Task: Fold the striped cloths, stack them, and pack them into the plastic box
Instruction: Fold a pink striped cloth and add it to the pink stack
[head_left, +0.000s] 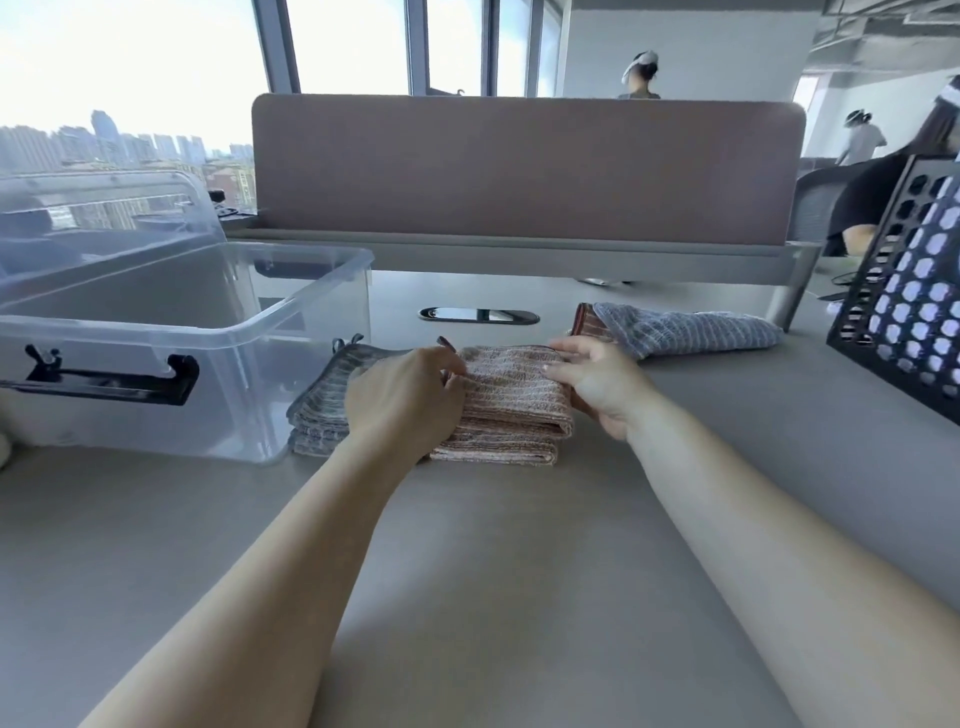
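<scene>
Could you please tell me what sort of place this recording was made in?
Most likely an open-plan office, high up in a city building. The desk has a fabric divider screen along its back and a cable slot in its top, and the tall windows look out over tower blocks.

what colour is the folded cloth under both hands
Pinkish-brown with pale stripes, the folded cloth; seen best in the head view.

Pink divider (524, 166), black rack (901, 291) (perforated)
</scene>
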